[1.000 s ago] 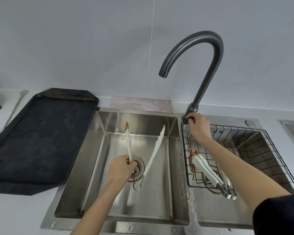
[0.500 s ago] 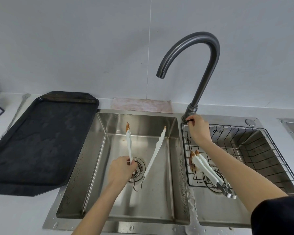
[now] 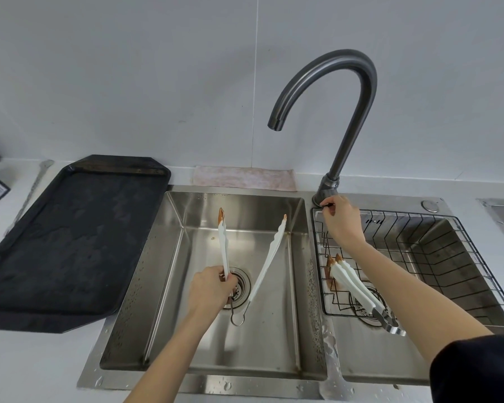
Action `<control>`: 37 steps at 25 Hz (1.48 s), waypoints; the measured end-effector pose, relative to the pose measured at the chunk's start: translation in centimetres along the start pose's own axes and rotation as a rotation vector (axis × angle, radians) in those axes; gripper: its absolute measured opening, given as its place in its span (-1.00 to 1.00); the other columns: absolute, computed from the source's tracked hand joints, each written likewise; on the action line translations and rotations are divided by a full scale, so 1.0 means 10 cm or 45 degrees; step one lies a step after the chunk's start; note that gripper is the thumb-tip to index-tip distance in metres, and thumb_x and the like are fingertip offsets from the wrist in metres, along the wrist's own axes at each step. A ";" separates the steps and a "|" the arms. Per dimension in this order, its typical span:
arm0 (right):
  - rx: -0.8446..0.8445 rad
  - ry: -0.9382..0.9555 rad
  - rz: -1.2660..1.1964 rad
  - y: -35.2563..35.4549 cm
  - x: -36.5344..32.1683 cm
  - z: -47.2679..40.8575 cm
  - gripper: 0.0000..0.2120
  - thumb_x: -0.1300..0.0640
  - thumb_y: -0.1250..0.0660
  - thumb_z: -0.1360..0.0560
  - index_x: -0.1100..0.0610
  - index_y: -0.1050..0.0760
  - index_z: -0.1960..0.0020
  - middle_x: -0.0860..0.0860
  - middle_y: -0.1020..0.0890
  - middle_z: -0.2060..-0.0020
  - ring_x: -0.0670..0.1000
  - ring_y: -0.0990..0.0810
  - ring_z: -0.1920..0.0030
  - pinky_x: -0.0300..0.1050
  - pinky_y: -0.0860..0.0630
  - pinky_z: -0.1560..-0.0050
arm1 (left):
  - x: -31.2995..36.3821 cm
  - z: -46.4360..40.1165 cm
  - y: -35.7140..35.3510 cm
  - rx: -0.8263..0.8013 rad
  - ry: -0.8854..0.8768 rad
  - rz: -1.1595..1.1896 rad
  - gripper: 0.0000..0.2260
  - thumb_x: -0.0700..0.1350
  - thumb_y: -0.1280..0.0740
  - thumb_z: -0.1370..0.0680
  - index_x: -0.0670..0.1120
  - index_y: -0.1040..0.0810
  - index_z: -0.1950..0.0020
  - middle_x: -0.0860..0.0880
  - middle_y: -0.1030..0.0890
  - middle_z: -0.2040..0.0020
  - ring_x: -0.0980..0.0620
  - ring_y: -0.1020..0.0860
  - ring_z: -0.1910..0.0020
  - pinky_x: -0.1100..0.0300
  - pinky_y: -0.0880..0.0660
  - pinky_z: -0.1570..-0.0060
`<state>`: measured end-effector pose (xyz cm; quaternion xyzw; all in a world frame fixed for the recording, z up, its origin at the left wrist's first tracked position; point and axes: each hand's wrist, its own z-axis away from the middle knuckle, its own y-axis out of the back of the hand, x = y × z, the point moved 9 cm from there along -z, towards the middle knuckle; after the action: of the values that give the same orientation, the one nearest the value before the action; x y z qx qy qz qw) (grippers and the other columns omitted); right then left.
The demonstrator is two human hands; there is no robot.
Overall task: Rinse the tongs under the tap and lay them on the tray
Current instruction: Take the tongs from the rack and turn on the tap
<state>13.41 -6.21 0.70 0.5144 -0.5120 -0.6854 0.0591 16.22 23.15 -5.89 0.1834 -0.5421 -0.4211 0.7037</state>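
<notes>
My left hand grips white tongs by one arm over the left sink basin. The tongs are spread open, their brown-stained tips pointing toward the back wall. The grey gooseneck tap arches above, its spout over the left basin, and no water is running. My right hand pinches the small tap handle at the tap's base. A black tray lies on the counter to the left of the sink.
A second pair of white tongs with stained tips lies in the black wire basket set in the right basin. A pink cloth rests behind the sink. Water drops cover the sink's front rim.
Both hands keep their places, left on the tongs and right at the tap handle. Only the head camera has shifted slightly.
</notes>
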 end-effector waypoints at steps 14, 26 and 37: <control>0.007 -0.008 -0.078 -0.01 0.04 -0.01 -0.79 0.25 -0.25 -0.53 0.27 -0.52 -0.13 0.18 -0.59 -0.10 0.05 -0.53 -0.04 -0.23 -0.38 0.00 | 0.01 -0.01 0.00 0.016 0.006 0.002 -0.75 -0.11 -0.23 -0.50 -0.01 -0.45 0.39 -0.08 -0.71 0.24 0.00 -0.54 0.44 0.32 -0.39 0.37; 0.055 -0.076 -0.176 0.08 0.29 -0.06 -0.81 0.24 -0.20 -0.55 0.27 -0.50 -0.11 0.21 -0.64 -0.05 0.10 -0.58 -0.05 -0.24 -0.35 0.02 | 0.01 -0.01 -0.02 0.003 0.000 0.011 -0.82 -0.12 -0.23 -0.51 -0.09 -0.53 0.27 -0.09 -0.70 0.24 -0.02 -0.57 0.43 0.34 -0.47 0.34; 0.076 -0.043 -0.222 0.17 0.21 -0.19 -0.78 0.22 -0.17 -0.58 0.29 -0.47 -0.15 0.23 -0.65 0.00 0.03 -0.57 0.06 -0.38 -0.36 0.27 | 0.07 -0.07 0.01 0.027 -0.033 -0.062 -0.81 -0.12 -0.23 -0.51 -0.04 -0.50 0.30 0.09 -0.54 0.44 0.16 -0.45 0.48 0.42 -0.29 0.48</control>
<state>13.17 -9.52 0.78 0.5469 -0.4863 -0.6811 -0.0247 16.92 22.53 -5.63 0.1986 -0.5510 -0.4345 0.6842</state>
